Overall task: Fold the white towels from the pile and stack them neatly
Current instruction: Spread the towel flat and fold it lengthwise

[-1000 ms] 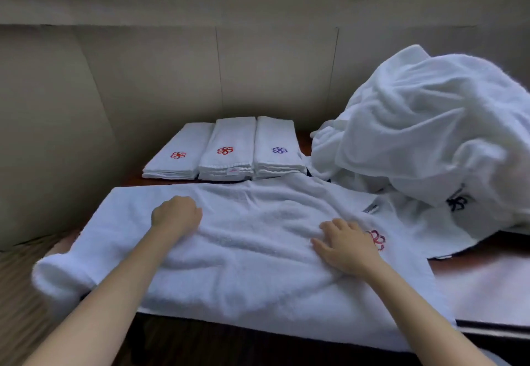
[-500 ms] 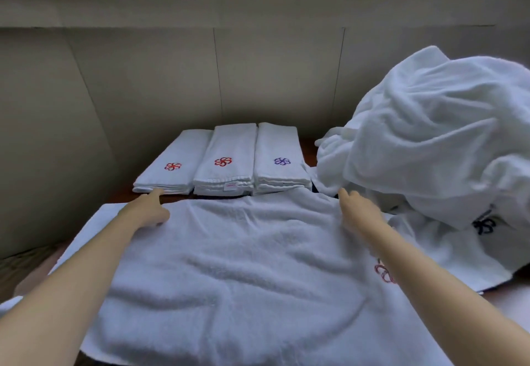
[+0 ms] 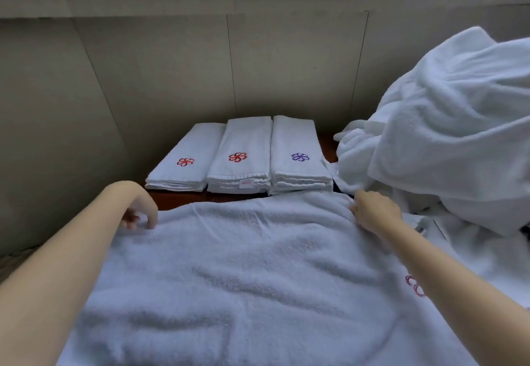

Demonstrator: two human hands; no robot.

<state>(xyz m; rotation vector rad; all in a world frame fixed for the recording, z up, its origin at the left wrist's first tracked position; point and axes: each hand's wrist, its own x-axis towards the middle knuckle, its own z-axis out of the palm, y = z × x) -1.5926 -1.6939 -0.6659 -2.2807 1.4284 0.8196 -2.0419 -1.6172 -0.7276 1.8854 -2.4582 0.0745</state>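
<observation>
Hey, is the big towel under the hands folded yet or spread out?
Spread out: the towel lies flat, both hands at its far edge.

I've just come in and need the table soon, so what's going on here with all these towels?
A person is folding towels. Both hands grip the far edge of a white towel spread flat in front of them, the left hand at one corner and the right hand at the other. Three folded stacks sit by the wall. A big unfolded pile still waits on the right.
</observation>
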